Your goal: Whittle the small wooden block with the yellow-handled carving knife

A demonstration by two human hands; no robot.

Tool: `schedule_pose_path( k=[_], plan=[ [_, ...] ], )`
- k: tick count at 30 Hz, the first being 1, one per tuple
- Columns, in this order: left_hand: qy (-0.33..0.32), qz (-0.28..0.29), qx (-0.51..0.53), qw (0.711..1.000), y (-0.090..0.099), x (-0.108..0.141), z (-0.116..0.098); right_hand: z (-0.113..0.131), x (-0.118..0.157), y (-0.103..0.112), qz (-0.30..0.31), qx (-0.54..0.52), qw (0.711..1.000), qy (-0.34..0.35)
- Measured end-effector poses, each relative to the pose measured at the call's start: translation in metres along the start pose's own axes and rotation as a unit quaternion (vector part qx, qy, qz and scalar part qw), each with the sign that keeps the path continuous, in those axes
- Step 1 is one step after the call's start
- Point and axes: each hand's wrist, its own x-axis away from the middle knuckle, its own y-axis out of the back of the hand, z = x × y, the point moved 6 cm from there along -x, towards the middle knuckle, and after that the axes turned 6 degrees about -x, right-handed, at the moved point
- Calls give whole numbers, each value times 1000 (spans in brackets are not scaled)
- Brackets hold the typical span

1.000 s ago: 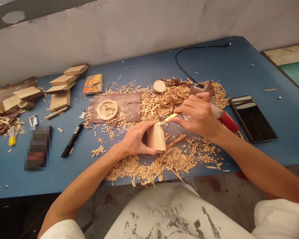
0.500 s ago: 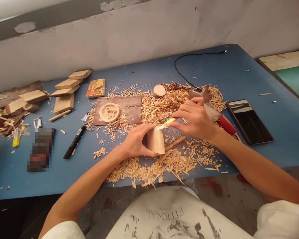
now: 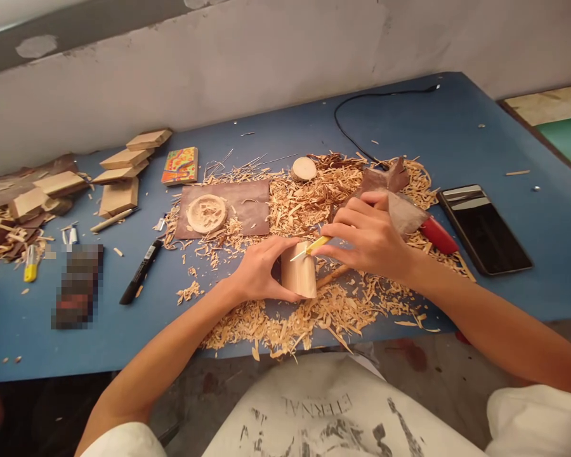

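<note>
My left hand (image 3: 261, 270) clasps a pale wooden block (image 3: 298, 274) by its two ends, thumb at the near end and fingers at the far end. From the right, my right hand (image 3: 364, 235) pinches a yellow craft knife (image 3: 318, 244), its thin blade lying over the upper part of the block's top face. Whether the blade cuts into the wood cannot be made out. Wood shavings (image 3: 333, 304) lie thickly around and below the block. A slim wooden stick (image 3: 334, 275) sits partly hidden beneath my right hand.
A carved wooden disc (image 3: 207, 213) rests on brown sandpaper (image 3: 252, 206). To the right are a red-handled tool (image 3: 440, 235) and a phone (image 3: 485, 230). Leftward lie a black marker (image 3: 141, 271), stacked wood blocks (image 3: 118, 197) and a painted tile (image 3: 179, 166). Part of another person shows at the left edge.
My right hand has moved slightly left and down, carrying the knife blade further over the block's top face. My left hand keeps its hold on the block. The view has shifted slightly.
</note>
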Motion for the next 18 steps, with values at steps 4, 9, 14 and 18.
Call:
schedule_pose_path(
  k=[4,9,14,18],
  plan=[
    [-4,7,9,1000,0,-1,-1,0,1,-2,6,-5,1000,-7],
    [-7,27,21,999,-1,1,-3,-51,10,4,16,67,992,-107],
    [2,47,29,998,-5,3,-2,-86,16,27,-75,84,971,-211],
    [2,29,44,999,-5,2,0,-49,7,7,-33,-98,988,-111]
  ],
)
